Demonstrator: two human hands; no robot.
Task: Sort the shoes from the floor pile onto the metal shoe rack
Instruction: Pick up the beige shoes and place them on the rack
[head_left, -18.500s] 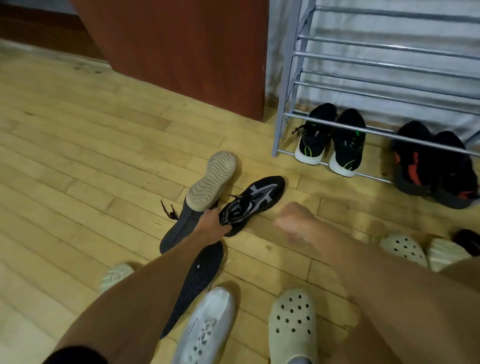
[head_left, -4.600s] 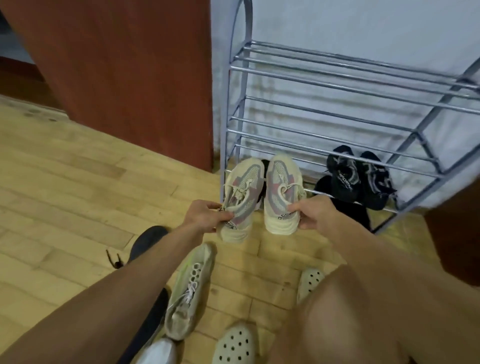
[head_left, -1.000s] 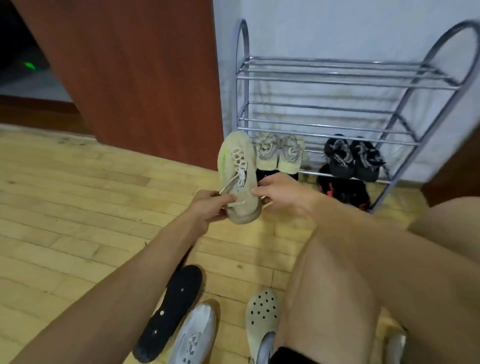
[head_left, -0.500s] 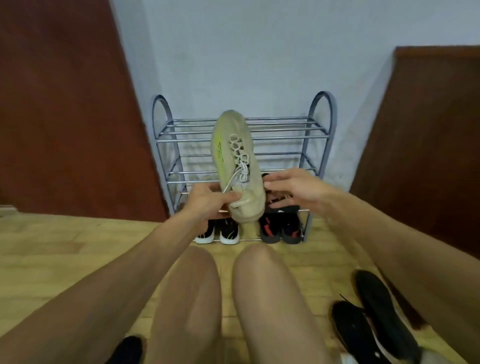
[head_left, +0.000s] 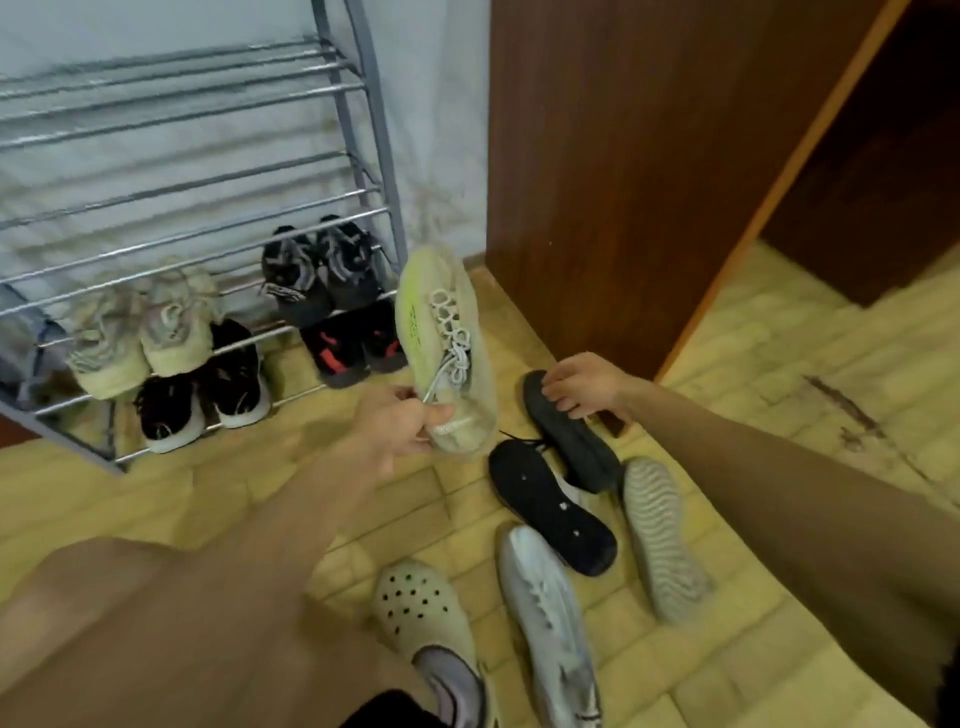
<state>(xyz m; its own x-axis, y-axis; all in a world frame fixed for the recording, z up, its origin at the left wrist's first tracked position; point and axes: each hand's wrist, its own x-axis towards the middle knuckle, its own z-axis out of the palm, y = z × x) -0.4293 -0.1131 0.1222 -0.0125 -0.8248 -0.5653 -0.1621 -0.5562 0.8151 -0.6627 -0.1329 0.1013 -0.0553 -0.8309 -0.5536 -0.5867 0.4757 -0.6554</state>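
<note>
My left hand (head_left: 396, 427) grips the heel of a pale beige sneaker (head_left: 445, 338) with white laces and a green stripe, held toe-up in front of the metal shoe rack (head_left: 197, 156). My right hand (head_left: 584, 385) rests with spread fingers on the toe of a black sneaker (head_left: 571, 441) lying on the floor. The rack holds a beige pair (head_left: 145, 332) and a dark grey pair (head_left: 322, 270) on a low shelf, with two black pairs (head_left: 202, 400) (head_left: 353, 343) below.
On the wooden floor lie another black shoe (head_left: 550, 512) sole up, a beige shoe (head_left: 662, 535) sole up, a white sneaker (head_left: 550, 623) and a perforated clog (head_left: 421, 613). A brown cabinet (head_left: 649, 156) stands right of the rack.
The view has swung down and right to the floor pile. My right hand has let go of the beige sneaker and dropped onto a black shoe; my left hand keeps hold of the sneaker.
</note>
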